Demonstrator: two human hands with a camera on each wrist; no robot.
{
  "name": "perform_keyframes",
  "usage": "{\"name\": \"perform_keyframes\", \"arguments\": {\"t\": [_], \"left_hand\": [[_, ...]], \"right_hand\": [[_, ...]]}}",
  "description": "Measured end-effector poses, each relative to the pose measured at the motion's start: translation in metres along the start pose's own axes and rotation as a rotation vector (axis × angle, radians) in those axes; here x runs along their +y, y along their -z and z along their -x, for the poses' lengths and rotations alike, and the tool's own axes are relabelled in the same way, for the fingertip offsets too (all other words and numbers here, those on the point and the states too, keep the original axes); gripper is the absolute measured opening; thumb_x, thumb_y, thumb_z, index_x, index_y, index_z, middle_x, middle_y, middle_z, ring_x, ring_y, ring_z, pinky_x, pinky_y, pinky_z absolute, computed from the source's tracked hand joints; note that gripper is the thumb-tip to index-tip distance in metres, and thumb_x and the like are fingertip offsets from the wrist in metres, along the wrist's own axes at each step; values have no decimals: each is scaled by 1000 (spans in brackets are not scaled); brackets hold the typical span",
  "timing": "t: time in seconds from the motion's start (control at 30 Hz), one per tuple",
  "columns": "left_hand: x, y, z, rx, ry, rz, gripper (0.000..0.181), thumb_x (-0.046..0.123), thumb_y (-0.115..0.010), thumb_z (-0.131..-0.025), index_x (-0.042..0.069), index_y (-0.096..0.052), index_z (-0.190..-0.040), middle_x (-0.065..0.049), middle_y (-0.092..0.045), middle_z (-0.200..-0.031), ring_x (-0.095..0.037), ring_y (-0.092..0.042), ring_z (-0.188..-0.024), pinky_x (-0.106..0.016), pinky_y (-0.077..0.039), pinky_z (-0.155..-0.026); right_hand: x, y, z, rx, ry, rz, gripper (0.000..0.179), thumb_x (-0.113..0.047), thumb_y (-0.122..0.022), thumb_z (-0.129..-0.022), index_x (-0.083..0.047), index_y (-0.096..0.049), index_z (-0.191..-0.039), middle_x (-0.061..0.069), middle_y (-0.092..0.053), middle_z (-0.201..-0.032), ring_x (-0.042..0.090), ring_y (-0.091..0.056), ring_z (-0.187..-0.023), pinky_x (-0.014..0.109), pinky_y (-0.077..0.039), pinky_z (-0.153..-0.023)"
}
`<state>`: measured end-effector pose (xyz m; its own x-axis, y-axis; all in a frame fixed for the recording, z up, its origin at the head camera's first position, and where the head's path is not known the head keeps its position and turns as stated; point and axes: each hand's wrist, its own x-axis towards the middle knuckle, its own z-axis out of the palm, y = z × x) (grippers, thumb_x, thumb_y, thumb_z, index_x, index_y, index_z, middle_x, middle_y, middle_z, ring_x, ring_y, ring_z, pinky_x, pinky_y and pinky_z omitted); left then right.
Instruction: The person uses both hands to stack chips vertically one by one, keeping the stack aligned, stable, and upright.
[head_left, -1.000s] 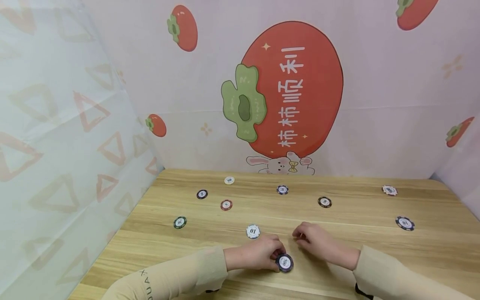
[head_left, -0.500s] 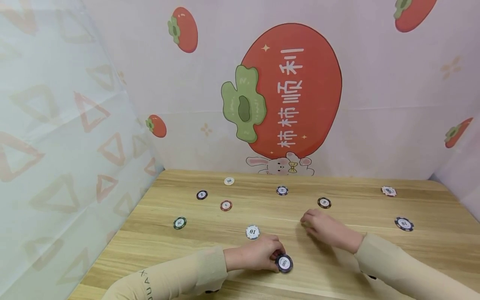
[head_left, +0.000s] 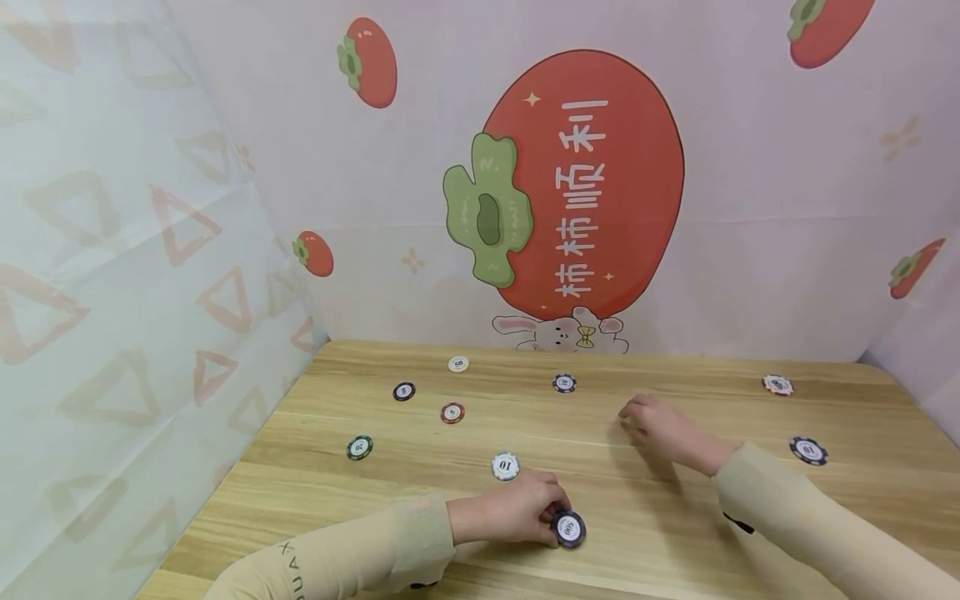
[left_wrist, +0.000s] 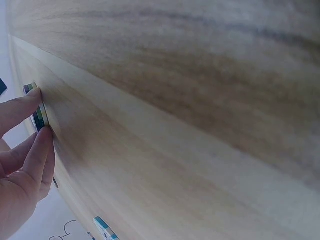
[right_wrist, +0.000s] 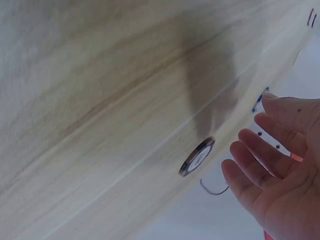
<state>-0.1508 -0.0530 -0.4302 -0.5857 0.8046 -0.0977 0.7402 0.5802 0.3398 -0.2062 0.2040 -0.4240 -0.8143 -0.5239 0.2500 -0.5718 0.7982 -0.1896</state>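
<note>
My left hand (head_left: 517, 508) pinches a small stack of poker chips (head_left: 568, 529) at the table's front; a dark chip marked 500 lies on top. In the left wrist view, thumb and fingers sit on opposite sides of the stack (left_wrist: 41, 114), whose edge shows layers of different colours. My right hand (head_left: 667, 429) hovers further back on the right, holding nothing, fingers loosely bent. In the right wrist view a dark brown-edged poker chip (right_wrist: 197, 156) lies on the wood near its fingertips. That chip is hidden behind the hand in the head view.
Loose chips lie spread on the wooden table (head_left: 300, 508): white 10 (head_left: 506, 466), green 20 (head_left: 360, 447), red 5 (head_left: 452, 412), cream 50 (head_left: 458, 363), a blue chip (head_left: 565, 382), dark 10 (head_left: 808, 450) and others. A printed cloth wall (head_left: 405, 167) stands behind.
My right hand has moved away from the stack, back and to the right, and now covers the dark chip at back right in the head view. My left hand stays on the stack.
</note>
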Motion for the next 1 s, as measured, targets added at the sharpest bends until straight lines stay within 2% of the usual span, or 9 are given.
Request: {"name": "perform_keyframes", "arguments": {"t": [0.2, 0.4, 0.83, 1.0], "left_hand": [[-1, -1, 1, 13, -6, -7, 35, 20, -78, -71, 9, -64, -102, 9, -53, -90, 6, -48, -75, -3, -38, -65], [-1, -2, 0, 21, -5, -11, 35, 20, -78, -71, 9, -64, -101, 9, -53, -89, 7, -47, -74, -3, -38, -65], [-1, -2, 0, 17, -11, -9, 35, 20, -78, -71, 9, -64, -102, 9, -53, -90, 6, -47, -75, -3, -38, -65], [-1, -2, 1, 20, -14, -15, 36, 20, -78, -71, 9, -64, -102, 9, -53, -89, 7, -47, -74, -3, -37, -65]], "right_hand": [[13, 2, -3, 21, -28, -22, 16, 4, -63, -79, 8, -62, -94, 16, -60, -91, 32, -58, -87, 42, -49, -75], [19, 3, -6, 54, -22, -14, 15, 5, -63, -77, 8, -63, -92, 16, -61, -88, 32, -59, -83, 42, -49, -74], [28, 2, -9, -34, -143, -72, 21, 3, -59, -80, 9, -61, -100, 21, -60, -97, 35, -57, -92, 46, -47, -80], [29, 0, -9, -46, -149, -60, 21, 5, -60, -79, 9, -61, -100, 20, -59, -96, 35, -56, -92, 46, -47, -79]]}}
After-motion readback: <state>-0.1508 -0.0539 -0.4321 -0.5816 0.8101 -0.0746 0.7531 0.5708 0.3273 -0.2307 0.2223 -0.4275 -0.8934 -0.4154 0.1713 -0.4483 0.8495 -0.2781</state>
